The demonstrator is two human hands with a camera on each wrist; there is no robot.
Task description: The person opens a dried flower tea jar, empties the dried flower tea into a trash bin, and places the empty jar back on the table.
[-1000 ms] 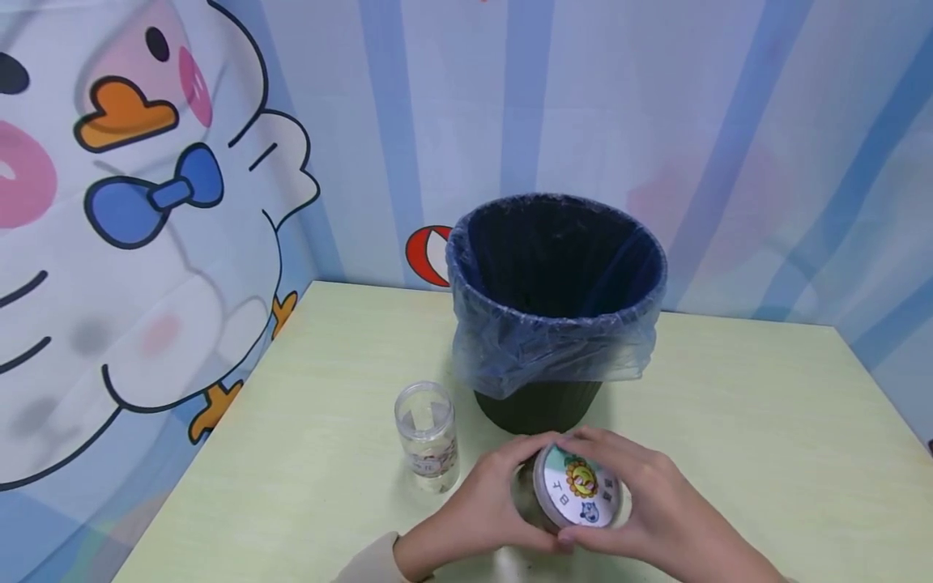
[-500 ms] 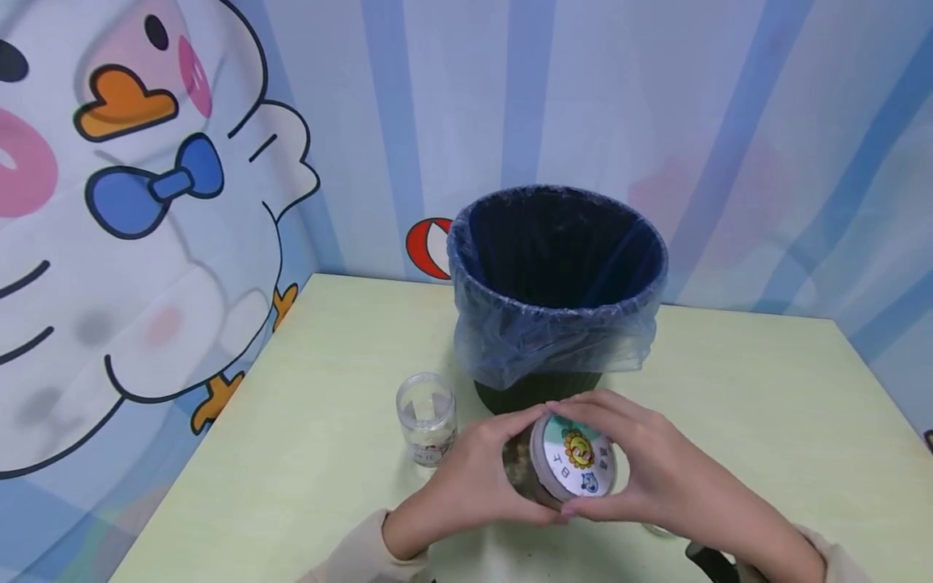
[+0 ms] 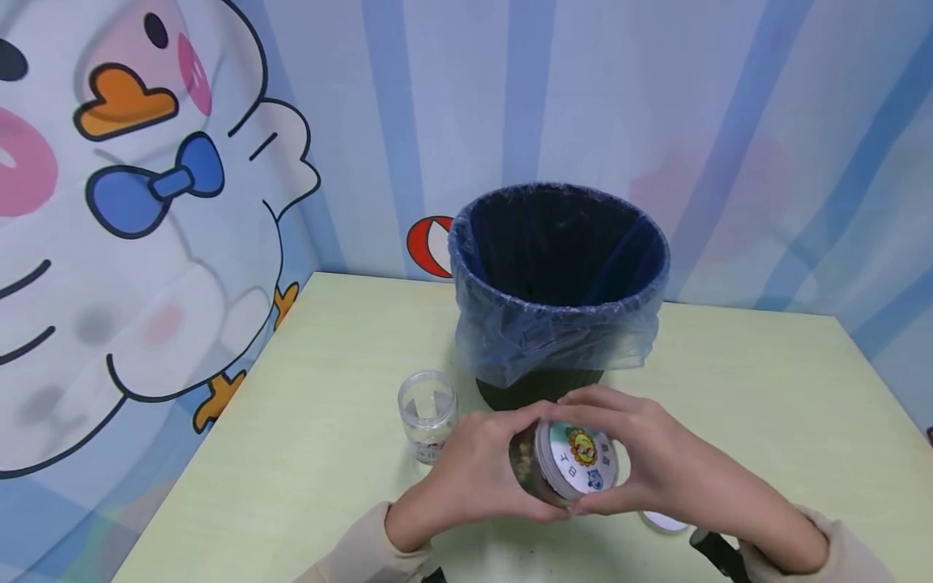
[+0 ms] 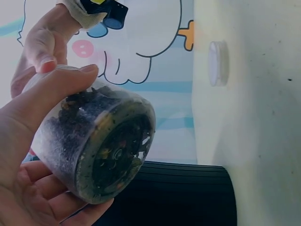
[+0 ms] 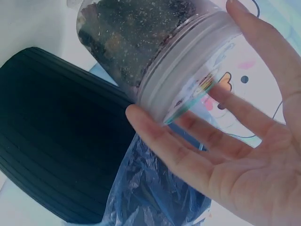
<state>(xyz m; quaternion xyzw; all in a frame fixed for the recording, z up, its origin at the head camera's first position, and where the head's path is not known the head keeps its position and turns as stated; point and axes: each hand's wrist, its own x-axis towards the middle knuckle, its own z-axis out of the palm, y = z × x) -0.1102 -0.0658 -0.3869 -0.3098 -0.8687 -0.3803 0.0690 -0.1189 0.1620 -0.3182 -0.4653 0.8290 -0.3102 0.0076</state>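
A clear plastic jar (image 3: 525, 463) with dark, bitty dried contents is held tilted above the table, in front of the bin. Its round lid (image 3: 585, 458), with a sunflower sticker, faces up and right. My left hand (image 3: 477, 474) grips the jar's body, thumb on one side and fingers on the other. My right hand (image 3: 649, 453) holds the lid by its rim between thumb and fingers. In the left wrist view the jar's base (image 4: 120, 153) shows dark matter inside. In the right wrist view the lid (image 5: 183, 70) sits on the jar.
A black bin (image 3: 539, 389) with a blue liner (image 3: 554, 336) stands just behind my hands. To the left is a clear open container (image 3: 428, 417) with a label. A white round lid (image 3: 665, 522) lies on the table (image 3: 765, 405) under my right forearm.
Both hands have lifted the jar slightly. The white lid on the table has come into view beneath my right forearm. My hold on the jar looks the same.
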